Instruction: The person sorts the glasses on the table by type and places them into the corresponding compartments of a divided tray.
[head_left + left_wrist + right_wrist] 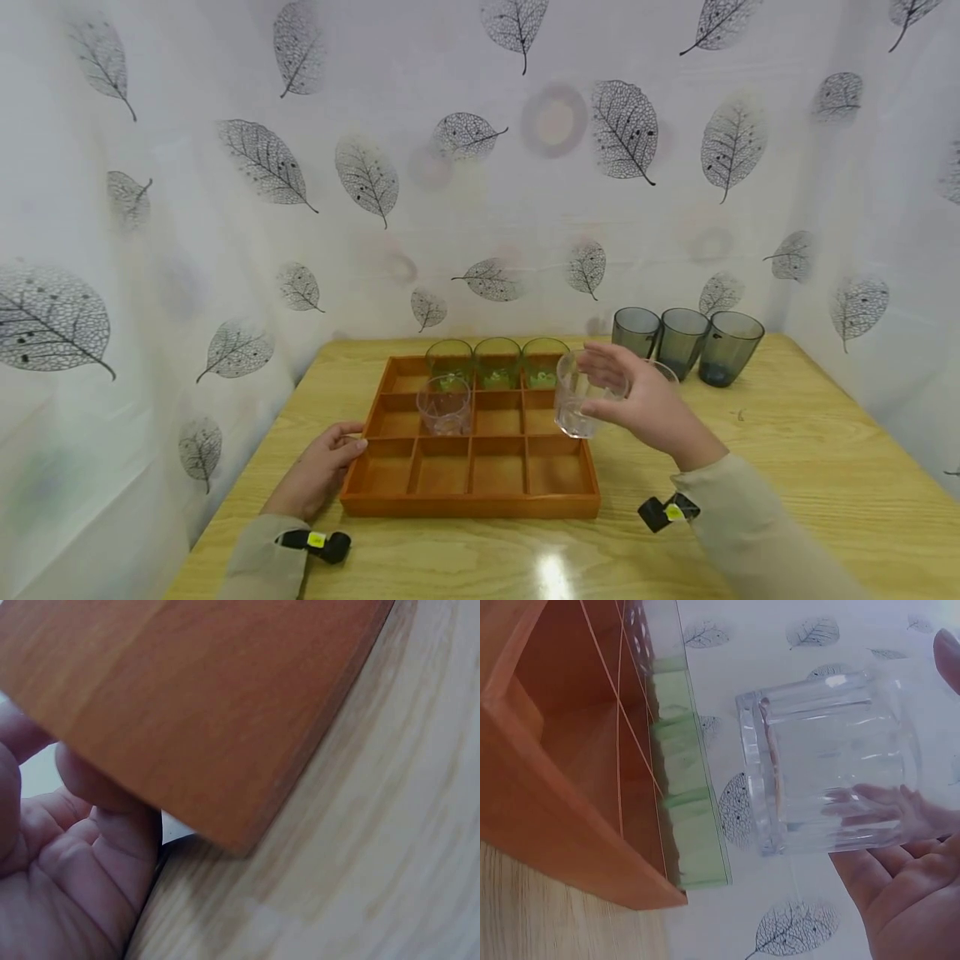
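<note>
My right hand (637, 400) holds a clear glass (576, 408) between thumb and fingers, above the right end of a brown wooden compartment tray (472, 505). In the right wrist view the glass (832, 765) shows its thick base and clear wall, fingers showing through it. My left hand (322, 467) touches the tray's left side with thumb and fingertips; the left wrist view shows these fingers (112, 787) bent beside the tray's corner. Three green glasses (497, 367) stand in the back row. Another clear glass (446, 408) stands in the middle row, second compartment from the left.
Three grey glasses (682, 342) stand at the back right of the wooden table (795, 467). Partly hidden behind my right hand is the rim of one more clear glass (670, 374). A white curtain with leaf prints (480, 208) hangs behind the table.
</note>
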`<state>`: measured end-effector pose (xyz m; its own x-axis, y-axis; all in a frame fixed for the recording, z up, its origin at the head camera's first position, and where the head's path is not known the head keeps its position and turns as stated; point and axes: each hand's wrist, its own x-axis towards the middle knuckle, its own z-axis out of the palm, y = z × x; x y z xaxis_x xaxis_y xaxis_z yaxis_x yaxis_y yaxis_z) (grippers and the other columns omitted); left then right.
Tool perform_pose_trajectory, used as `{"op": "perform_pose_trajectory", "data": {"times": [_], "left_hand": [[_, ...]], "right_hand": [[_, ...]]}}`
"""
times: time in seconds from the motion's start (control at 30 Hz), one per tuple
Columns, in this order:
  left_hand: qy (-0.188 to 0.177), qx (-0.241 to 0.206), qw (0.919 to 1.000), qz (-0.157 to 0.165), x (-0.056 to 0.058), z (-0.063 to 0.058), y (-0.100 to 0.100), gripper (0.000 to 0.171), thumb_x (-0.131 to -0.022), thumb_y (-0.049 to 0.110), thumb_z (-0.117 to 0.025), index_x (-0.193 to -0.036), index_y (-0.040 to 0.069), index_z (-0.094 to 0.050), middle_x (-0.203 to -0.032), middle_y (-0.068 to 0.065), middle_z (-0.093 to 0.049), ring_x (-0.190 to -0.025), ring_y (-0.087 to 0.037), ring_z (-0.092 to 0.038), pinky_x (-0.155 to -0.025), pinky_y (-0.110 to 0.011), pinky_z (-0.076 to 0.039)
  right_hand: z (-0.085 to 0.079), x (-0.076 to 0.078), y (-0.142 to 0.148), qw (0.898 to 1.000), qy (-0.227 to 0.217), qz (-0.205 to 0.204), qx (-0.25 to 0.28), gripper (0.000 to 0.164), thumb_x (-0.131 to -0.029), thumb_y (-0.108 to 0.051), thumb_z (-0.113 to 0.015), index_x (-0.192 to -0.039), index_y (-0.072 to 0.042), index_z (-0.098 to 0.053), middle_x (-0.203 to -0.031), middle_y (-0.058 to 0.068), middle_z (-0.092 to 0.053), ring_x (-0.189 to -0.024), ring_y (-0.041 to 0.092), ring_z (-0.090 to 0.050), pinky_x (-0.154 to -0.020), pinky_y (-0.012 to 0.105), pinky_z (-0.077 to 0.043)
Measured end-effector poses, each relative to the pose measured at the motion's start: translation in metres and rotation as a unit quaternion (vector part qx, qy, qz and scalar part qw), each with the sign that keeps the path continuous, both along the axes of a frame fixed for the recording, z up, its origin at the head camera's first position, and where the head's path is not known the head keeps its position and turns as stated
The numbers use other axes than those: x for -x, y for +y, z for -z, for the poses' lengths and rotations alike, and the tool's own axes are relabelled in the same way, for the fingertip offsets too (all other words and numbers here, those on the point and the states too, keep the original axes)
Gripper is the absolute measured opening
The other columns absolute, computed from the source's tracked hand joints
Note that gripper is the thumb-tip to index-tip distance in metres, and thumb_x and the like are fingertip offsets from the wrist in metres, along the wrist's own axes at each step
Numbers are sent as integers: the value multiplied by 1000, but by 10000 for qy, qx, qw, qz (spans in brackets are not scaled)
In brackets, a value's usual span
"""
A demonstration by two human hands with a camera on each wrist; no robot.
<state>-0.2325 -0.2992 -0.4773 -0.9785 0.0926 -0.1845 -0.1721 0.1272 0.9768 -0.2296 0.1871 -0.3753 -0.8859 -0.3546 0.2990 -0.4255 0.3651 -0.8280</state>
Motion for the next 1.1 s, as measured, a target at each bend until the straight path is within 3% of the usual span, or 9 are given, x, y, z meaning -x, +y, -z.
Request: {"op": "perform_pose_trajectory", "data": {"times": [0.27, 0.63, 0.8, 1.1], "left_hand": [[-9, 127, 9999, -34, -1, -2, 0, 50, -104, 18, -59, -144, -4, -38, -110, -9, -58, -96, -19, -58, -82, -29, -51], [-3, 105, 9999, 15, 0, -2, 0, 50, -104, 18, -59, -144, -4, -38, -109, -9, -57, -96, -18, -56, -83, -29, -50], [1, 164, 9999, 31, 1, 0, -1, 51, -103, 20, -60, -144, -3, -38, -110, -9, -55, -98, -19, -53, -85, -27, -47], [-101, 261, 9996, -56, 2, 0, 0, 52, -103, 22, -61, -145, -1, -40, -111, -10, -57, -97, -20, -56, -84, -29, -50]], "right_hand": [[2, 13, -30, 9994, -169, -25, 317, 81, -88, -29, -81, -155, -16, -37, -148, 5, -52, -133, 32, -51, -108, 54, -39], [15, 30, -75, 9955, -499, -1, 803, 94, -81, -36, -86, -156, -13, -35, -148, 4, -51, -136, 27, -48, -110, 45, -38], [23, 36, -91, 9951, -572, 157, 786, 93, -80, -39, -86, -155, -17, -36, -147, 1, -52, -136, 25, -48, -110, 45, -38], [43, 40, -109, 9949, -686, 318, 662, 89, -84, -34, -85, -155, -13, -36, -148, 2, -50, -136, 28, -47, -111, 48, -36]]}}
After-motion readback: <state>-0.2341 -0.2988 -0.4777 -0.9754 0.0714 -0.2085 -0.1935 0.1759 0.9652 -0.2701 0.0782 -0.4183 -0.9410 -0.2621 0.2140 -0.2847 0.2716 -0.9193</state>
